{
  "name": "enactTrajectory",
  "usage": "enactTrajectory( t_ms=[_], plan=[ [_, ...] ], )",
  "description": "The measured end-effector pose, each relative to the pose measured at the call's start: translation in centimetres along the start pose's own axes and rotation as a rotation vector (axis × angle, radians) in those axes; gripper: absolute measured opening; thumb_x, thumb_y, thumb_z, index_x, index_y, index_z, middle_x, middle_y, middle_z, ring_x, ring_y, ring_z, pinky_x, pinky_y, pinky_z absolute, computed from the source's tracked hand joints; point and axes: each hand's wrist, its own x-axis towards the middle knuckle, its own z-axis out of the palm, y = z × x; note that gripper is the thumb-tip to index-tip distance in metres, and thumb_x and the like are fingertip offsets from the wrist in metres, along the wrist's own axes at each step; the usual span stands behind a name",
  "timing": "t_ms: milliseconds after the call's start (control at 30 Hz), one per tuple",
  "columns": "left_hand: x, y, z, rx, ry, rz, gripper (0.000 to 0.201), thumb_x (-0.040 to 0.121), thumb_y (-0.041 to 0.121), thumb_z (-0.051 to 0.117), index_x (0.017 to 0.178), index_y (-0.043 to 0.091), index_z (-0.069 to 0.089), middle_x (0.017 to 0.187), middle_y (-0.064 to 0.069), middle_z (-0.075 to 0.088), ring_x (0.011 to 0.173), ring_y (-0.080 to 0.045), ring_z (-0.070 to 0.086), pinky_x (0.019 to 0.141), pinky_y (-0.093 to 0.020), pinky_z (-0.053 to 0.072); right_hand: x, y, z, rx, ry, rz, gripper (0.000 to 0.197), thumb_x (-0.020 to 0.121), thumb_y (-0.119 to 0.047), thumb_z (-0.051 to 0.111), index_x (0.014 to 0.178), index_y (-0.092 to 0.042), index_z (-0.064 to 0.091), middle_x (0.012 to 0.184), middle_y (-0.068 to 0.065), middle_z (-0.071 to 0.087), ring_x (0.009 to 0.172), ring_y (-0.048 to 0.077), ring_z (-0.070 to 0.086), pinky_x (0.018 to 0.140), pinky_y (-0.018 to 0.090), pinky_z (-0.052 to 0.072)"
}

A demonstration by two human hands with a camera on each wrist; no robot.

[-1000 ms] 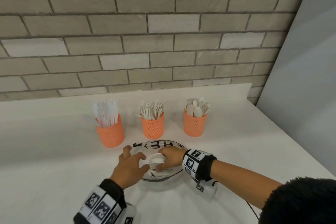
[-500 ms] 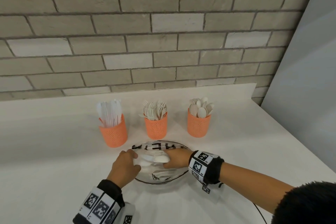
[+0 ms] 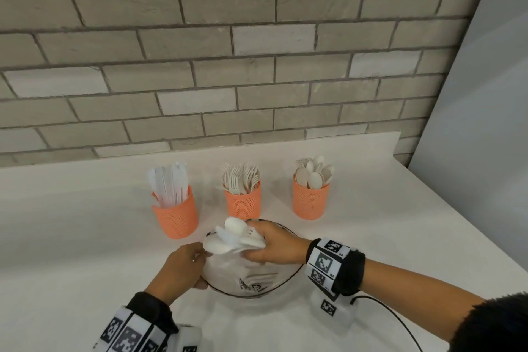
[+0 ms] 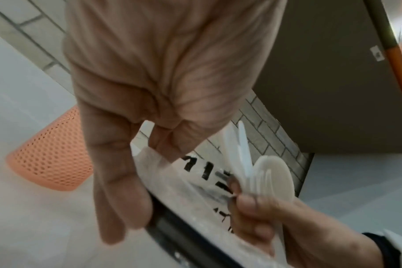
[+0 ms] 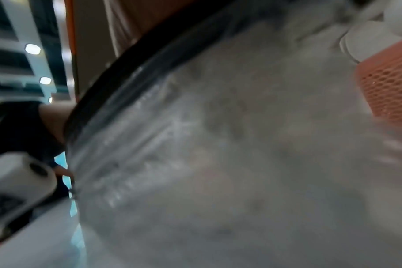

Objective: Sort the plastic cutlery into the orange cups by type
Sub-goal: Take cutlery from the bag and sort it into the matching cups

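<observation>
Three orange mesh cups stand in a row: the knife cup (image 3: 175, 214) on the left, the fork cup (image 3: 243, 203) in the middle, the spoon cup (image 3: 311, 200) on the right. In front of them is a clear glass bowl (image 3: 251, 288) with a black rim. My right hand (image 3: 257, 246) grips a bundle of white cutlery (image 3: 231, 237) just above the bowl's far side. The left wrist view shows a spoon, fork tines and a knife in the bundle (image 4: 271, 177). My left hand (image 3: 197, 268) grips the bowl's left rim, thumb outside (image 4: 117, 190).
The brick wall runs close behind the cups. The white counter ends at a grey panel on the right. A black cable (image 3: 400, 323) trails from my right wrist. The right wrist view is blurred, showing the bowl wall (image 5: 195, 145) and the spoon cup (image 5: 390, 87).
My right hand has lifted the cutlery bundle up out of the bowl. My left hand has left the cutlery and settled on the bowl's left rim.
</observation>
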Motion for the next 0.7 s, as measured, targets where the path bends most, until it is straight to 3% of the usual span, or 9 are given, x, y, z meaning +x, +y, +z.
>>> enactTrajectory(
  t_ms=[67, 167, 267, 367, 467, 533, 600, 700],
  plan=[
    [-0.6, 0.1, -0.2, 0.065, 0.018, 0.067, 0.025, 0.095, 0.011, 0.040, 0.088, 0.025, 0.060, 0.105, -0.007, 0.058, 0.067, -0.017, 0.061, 0.075, -0.030, 0.055, 0.5, -1.3, -0.3, 0.199, 0.082, -0.054, 0.027, 0.085, -0.005, 0.064, 0.110, -0.008, 0.054, 0.078, -0.003, 0.055, 0.053, 0.002, 0.053, 0.049, 0.016, 0.049],
    [-1.6, 2.2, -0.7, 0.220, 0.233, 0.237, 0.023, 0.091, 0.018, 0.052, 0.079, 0.035, 0.059, 0.102, 0.005, 0.053, 0.082, -0.009, 0.054, 0.069, -0.011, 0.039, 1.2, -3.6, -1.9, 0.446, 0.229, -0.102, 0.019, 0.087, -0.004, 0.061, 0.102, -0.014, 0.055, 0.062, -0.005, 0.056, 0.042, 0.003, 0.049, 0.043, 0.017, 0.047],
    [-2.4, 5.3, -0.8, -0.121, 0.322, 0.345, 0.013, 0.093, 0.022, 0.051, 0.092, 0.023, 0.064, 0.097, 0.008, 0.059, 0.087, -0.008, 0.058, 0.067, -0.011, 0.041, 2.1, -5.8, -3.8, 0.644, 0.385, -0.100, 0.013, 0.087, -0.008, 0.062, 0.097, -0.005, 0.055, 0.048, -0.006, 0.051, 0.038, 0.006, 0.045, 0.041, 0.019, 0.044],
    [-1.3, 7.6, -0.2, -0.700, 0.083, 0.124, 0.024, 0.097, 0.026, 0.041, 0.104, 0.013, 0.061, 0.104, -0.004, 0.065, 0.099, -0.018, 0.061, 0.078, -0.025, 0.050, 3.1, -7.8, -5.1, 0.767, 0.528, -0.150, 0.017, 0.087, -0.005, 0.062, 0.076, -0.009, 0.050, 0.041, -0.006, 0.044, 0.035, 0.008, 0.040, 0.040, 0.019, 0.040],
    [0.0, 9.2, 0.9, -1.181, -0.216, -0.157, 0.039, 0.097, 0.033, 0.038, 0.112, 0.001, 0.055, 0.111, -0.018, 0.062, 0.102, -0.027, 0.060, 0.088, -0.038, 0.048, 3.7, -9.3, -5.5, 0.791, 0.634, -0.205, 0.017, 0.086, -0.005, 0.062, 0.076, -0.010, 0.050, 0.040, -0.006, 0.045, 0.035, 0.008, 0.041, 0.041, 0.020, 0.041],
    [0.7, 10.0, 1.5, -1.420, -0.337, -0.272, 0.044, 0.097, 0.035, 0.037, 0.111, -0.004, 0.053, 0.106, -0.023, 0.061, 0.097, -0.031, 0.059, 0.086, -0.042, 0.051, 4.0, -9.5, -5.2, 0.782, 0.712, -0.249, 0.015, 0.086, -0.003, 0.062, 0.078, -0.008, 0.051, 0.041, -0.006, 0.047, 0.036, 0.008, 0.043, 0.042, 0.019, 0.043],
    [1.2, 11.0, 1.9, -1.637, -0.367, -0.307, 0.039, 0.096, 0.030, 0.038, 0.110, -0.004, 0.053, 0.101, -0.023, 0.061, 0.093, -0.032, 0.059, 0.076, -0.046, 0.053, 4.0, -9.3, -4.5, 0.742, 0.785, -0.277, 0.012, 0.085, -0.001, 0.062, 0.081, -0.005, 0.052, 0.042, -0.005, 0.049, 0.037, 0.008, 0.045, 0.043, 0.019, 0.044],
    [1.9, 12.1, 2.2, -1.749, -0.262, -0.274, 0.031, 0.099, 0.020, 0.032, 0.114, 0.000, 0.050, 0.112, -0.020, 0.056, 0.093, -0.028, 0.057, 0.064, -0.047, 0.055, 3.8, -8.5, -3.1, 0.695, 0.817, -0.262, 0.010, 0.083, 0.003, 0.062, 0.080, -0.005, 0.055, 0.047, -0.001, 0.050, 0.040, 0.007, 0.047, 0.045, 0.018, 0.045]
  ],
)
